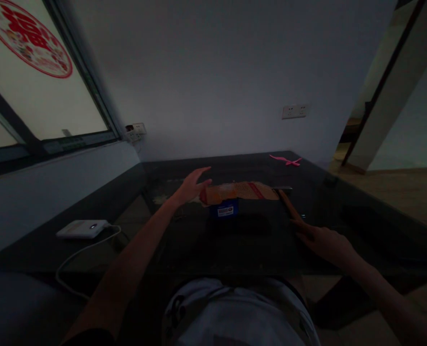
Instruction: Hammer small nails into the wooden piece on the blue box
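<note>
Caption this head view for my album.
Right hand grips a wooden-handled tool; left hand, open, is by cardboard above a blue box.

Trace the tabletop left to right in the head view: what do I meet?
White device → left hand → blue box → wooden-handled tool → right hand.

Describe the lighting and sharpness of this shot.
Head view: dim overall, brightest at the window; head view: the dark tabletop loses detail around the blue box; head view: right hand and wooden-handled tool look soft; head view: outer parts seem stretched, probably wide-angle distortion.
</note>
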### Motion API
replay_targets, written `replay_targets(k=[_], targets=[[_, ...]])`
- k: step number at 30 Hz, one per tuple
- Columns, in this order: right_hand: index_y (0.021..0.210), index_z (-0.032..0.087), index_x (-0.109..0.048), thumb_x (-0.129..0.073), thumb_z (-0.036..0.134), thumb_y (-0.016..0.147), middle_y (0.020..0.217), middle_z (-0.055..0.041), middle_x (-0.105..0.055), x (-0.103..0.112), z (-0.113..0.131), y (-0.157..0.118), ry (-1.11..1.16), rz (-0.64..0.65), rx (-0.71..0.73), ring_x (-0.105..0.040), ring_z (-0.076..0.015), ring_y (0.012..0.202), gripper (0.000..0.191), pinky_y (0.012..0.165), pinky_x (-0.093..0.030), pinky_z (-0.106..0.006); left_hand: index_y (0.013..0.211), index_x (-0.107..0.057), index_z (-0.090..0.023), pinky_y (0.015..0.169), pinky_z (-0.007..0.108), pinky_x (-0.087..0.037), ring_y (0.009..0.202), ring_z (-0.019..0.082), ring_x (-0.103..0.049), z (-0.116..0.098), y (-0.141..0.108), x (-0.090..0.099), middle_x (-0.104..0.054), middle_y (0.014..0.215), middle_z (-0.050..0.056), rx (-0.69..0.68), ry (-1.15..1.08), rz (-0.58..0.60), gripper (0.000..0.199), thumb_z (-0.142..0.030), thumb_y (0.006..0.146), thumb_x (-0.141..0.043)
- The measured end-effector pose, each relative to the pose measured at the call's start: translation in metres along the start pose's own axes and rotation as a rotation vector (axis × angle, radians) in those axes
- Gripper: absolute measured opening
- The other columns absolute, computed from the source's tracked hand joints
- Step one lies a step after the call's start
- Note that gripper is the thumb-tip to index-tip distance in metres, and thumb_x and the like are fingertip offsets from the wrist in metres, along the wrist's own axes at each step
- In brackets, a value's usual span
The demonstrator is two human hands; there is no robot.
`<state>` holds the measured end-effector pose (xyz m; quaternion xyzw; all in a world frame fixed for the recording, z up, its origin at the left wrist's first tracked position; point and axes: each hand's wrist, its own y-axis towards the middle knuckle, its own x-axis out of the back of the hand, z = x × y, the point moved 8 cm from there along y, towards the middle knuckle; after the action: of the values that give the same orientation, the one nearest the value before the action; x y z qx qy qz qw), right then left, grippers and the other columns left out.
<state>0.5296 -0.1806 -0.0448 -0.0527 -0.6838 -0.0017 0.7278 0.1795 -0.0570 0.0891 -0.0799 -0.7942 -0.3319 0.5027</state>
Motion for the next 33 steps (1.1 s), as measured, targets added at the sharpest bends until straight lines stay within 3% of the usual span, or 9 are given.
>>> replay_targets(k=[4, 7, 10, 17, 23, 25, 28, 31, 33], targets=[[0.139, 0.029, -0.039, -0.03, 0.052, 0.088, 0.104, -0.015, -0.071, -0.006, -0.005, 0.003, 0.016, 0.021, 0.02, -0.068, -0.0344, 0.085, 0.057, 0.064, -0.05, -0.042, 0.118, -0.052, -0.017, 0.1, 0.034, -0.041, 0.111, 0.02, -0.053, 0.068, -0.047, 0.024, -0.058, 0.122, 0.007, 0.16, 0.019, -0.071, 0.05, -0.05, 0.088, -0.03], [0.14, 0.028, -0.036, -0.028, 0.055, 0.088, 0.101, -0.0144, -0.072, -0.008, -0.008, 0.003, 0.012, -0.007, 0.017, -0.069, -0.0348, 0.082, 0.059, 0.063, -0.051, -0.043, 0.11, -0.057, -0.022, 0.099, 0.033, -0.043, 0.109, 0.02, -0.055, 0.119, -0.086, 0.008, -0.062, 0.116, 0.004, 0.3, 0.112, 0.014, 0.045, -0.049, 0.087, -0.029], [0.139, 0.025, -0.039, -0.027, 0.052, 0.089, 0.095, -0.015, -0.073, -0.01, -0.009, 0.004, 0.02, -0.015, 0.016, -0.069, -0.0343, 0.078, 0.059, 0.06, -0.051, -0.044, 0.115, -0.056, -0.023, 0.103, 0.038, -0.04, 0.114, 0.022, -0.052, 0.148, -0.113, -0.013, -0.06, 0.12, 0.003, 0.335, 0.125, 0.055, 0.046, -0.047, 0.086, -0.03], [0.135, 0.024, -0.046, -0.028, 0.051, 0.088, 0.095, -0.0145, -0.073, -0.011, -0.014, 0.008, 0.047, -0.028, -0.024, -0.069, -0.0348, 0.08, 0.057, 0.063, -0.051, -0.043, 0.136, -0.038, -0.025, 0.112, 0.039, -0.021, 0.136, 0.019, -0.027, 0.135, -0.122, -0.06, -0.029, 0.148, 0.002, 0.121, 0.206, 0.32, 0.051, -0.043, 0.091, -0.024], [0.133, 0.023, -0.05, -0.028, 0.05, 0.087, 0.09, -0.0161, -0.073, -0.009, -0.01, 0.012, 0.071, -0.028, -0.063, -0.068, -0.0364, 0.078, 0.057, 0.062, -0.05, -0.044, 0.14, -0.029, -0.029, 0.112, 0.046, -0.015, 0.138, 0.021, -0.019, 0.124, -0.121, -0.07, -0.021, 0.151, 0.003, 0.122, 0.21, 0.432, 0.053, -0.044, 0.09, -0.028], [0.13, 0.02, -0.053, -0.029, 0.05, 0.087, 0.089, -0.0189, -0.072, -0.009, -0.008, 0.017, 0.092, -0.026, -0.065, -0.068, -0.0368, 0.077, 0.057, 0.062, -0.049, -0.044, 0.142, -0.026, -0.027, 0.113, 0.043, -0.015, 0.138, 0.02, -0.02, 0.124, -0.119, -0.067, -0.022, 0.151, 0.003, 0.146, 0.114, 0.4, 0.055, -0.046, 0.09, -0.029], [0.129, 0.018, -0.054, -0.03, 0.05, 0.087, 0.091, -0.0249, -0.071, -0.009, -0.005, 0.025, 0.13, -0.007, -0.064, -0.068, -0.0363, 0.075, 0.058, 0.06, -0.047, -0.044, 0.141, -0.027, -0.023, 0.112, 0.034, -0.023, 0.134, 0.016, -0.03, 0.136, -0.115, -0.052, -0.03, 0.148, 0.003, 0.241, -0.077, 0.237, 0.054, -0.044, 0.091, -0.026], [0.13, 0.02, -0.052, -0.03, 0.051, 0.086, 0.096, -0.0229, -0.071, -0.01, -0.006, 0.034, 0.137, 0.037, -0.069, -0.068, -0.0346, 0.076, 0.058, 0.061, -0.049, -0.043, 0.13, -0.044, -0.019, 0.104, 0.034, -0.036, 0.122, 0.019, -0.046, 0.163, -0.116, -0.033, -0.049, 0.134, 0.007, 0.377, -0.135, 0.073, 0.049, -0.042, 0.089, -0.033], [0.132, 0.02, -0.05, -0.028, 0.051, 0.086, 0.099, -0.0191, -0.071, -0.012, -0.009, 0.039, 0.132, 0.101, -0.086, -0.069, -0.0333, 0.079, 0.06, 0.065, -0.05, -0.042, 0.116, -0.055, -0.015, 0.096, 0.035, -0.043, 0.109, 0.021, -0.055, 0.179, -0.119, -0.024, -0.059, 0.12, 0.009, 0.435, -0.128, 0.047, 0.042, -0.039, 0.085, -0.041]])
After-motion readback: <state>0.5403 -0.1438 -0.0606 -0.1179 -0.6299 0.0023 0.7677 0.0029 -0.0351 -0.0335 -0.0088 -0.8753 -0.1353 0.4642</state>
